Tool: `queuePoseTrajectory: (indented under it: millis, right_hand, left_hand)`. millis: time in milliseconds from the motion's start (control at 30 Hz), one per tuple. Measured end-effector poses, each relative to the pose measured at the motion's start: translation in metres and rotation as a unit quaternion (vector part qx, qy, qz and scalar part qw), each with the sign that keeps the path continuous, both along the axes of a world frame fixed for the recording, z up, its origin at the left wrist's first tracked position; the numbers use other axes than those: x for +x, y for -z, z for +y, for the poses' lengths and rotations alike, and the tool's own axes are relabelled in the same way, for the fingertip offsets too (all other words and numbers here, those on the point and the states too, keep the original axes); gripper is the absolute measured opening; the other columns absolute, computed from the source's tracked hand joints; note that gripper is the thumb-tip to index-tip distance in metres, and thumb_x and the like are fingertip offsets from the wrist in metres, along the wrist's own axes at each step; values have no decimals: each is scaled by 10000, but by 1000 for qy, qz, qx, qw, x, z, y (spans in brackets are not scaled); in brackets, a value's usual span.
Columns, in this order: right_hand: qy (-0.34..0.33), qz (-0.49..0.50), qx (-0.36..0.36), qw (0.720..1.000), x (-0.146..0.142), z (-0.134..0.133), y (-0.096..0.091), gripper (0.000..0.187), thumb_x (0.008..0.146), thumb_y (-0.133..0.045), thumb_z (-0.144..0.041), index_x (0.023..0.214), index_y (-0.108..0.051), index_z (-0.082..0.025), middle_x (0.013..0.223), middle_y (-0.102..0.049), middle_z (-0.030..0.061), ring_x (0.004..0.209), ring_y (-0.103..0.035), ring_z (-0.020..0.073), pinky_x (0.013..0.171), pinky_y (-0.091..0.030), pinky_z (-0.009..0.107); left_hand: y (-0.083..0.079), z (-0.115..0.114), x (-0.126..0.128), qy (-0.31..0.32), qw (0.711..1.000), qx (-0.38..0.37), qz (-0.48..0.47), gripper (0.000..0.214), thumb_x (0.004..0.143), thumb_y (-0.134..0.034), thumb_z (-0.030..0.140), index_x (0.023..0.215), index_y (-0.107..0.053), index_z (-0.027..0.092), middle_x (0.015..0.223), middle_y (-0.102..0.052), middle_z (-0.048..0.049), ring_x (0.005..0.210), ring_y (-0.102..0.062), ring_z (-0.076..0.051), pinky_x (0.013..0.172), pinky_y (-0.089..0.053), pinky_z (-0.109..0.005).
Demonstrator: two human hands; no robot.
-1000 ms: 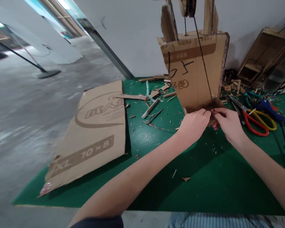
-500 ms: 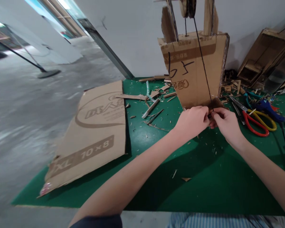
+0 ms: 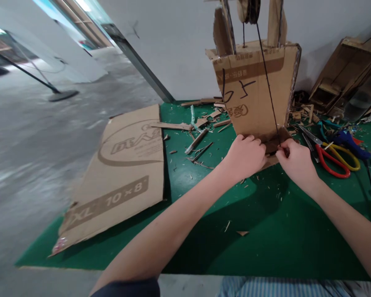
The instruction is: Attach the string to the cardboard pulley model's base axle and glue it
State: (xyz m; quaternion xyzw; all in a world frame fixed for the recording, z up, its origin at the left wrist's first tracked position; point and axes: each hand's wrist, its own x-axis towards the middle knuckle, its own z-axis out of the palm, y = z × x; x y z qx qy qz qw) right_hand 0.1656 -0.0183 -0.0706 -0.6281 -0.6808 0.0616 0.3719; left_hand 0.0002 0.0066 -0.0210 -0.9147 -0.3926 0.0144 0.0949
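A tall cardboard structure [image 3: 258,95], marked "65" in black, stands on the green table, widening upward. From a round cardboard pulley [image 3: 246,11] at its top, a black string [image 3: 268,82] runs down across the front to the base. My right hand [image 3: 298,165] pinches the string's lower end between thumb and forefinger. Wrapped over the bottom front edge of the structure, my left hand [image 3: 244,156] is closed on the cardboard, its fingertips hidden. Between the hands a dark opening shows above the cardboard base.
A flat cardboard sheet [image 3: 123,165] overhangs the left side of the green table [image 3: 281,239]. Scissors [image 3: 335,159] with red and yellow handles and a blue tool with a cord [image 3: 349,140] lie at right. Cardboard scraps [image 3: 200,122] litter the back; another cardboard construction [image 3: 343,74] leans right.
My hands have moved apart, the left slightly leftward, the right still at the string. The structure has shifted a little to the right, exposing the opening at its base.
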Motion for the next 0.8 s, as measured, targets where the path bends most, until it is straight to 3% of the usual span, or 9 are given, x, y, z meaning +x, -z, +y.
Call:
queuePoseTrajectory:
  millis: [200,333,500,633,800]
  right_hand:
    - [28,-126,-67,989,-3,-5,-6,114,832,-466,-235,810,-567,-188,728,-650,73,661,-594,211,560,-313,294]
    - [47,-135,-78,987,-5,-5,-7,85,830,-461,-228,811,-536,-192,725,-638,77,648,-582,207,548,-288,289]
    - [32,-84,-59,994,0,0,-1,58,824,-472,-229,784,-504,-202,710,-629,74,658,-583,213,573,-342,299]
    - [-23,9,-23,999,8,2,2,70,843,-492,-256,819,-538,-208,750,-655,58,681,-606,196,629,-417,303]
    - [-46,104,2,994,9,-5,-4,155,863,-546,-345,790,-529,-210,630,-585,-3,551,-539,135,555,-408,264]
  left_hand:
    - [1,7,-1,-25,1000,-7,3,241,871,-457,173,874,-690,112,905,-704,-119,985,-624,-294,786,-430,-406]
    - [-2,8,-1,-31,999,-33,19,237,863,-460,148,885,-692,105,927,-703,-121,992,-614,-274,820,-446,-380]
    - [-4,7,0,-23,998,-55,22,258,872,-435,149,881,-686,89,924,-694,-128,970,-607,-256,844,-448,-358]
    - [-9,9,-4,-19,997,-69,-19,273,879,-401,177,830,-660,107,873,-677,-117,883,-604,-239,772,-438,-356]
    - [-27,9,-13,-11,977,-183,-107,155,820,-472,206,730,-591,166,821,-636,-49,749,-552,-162,633,-378,-291]
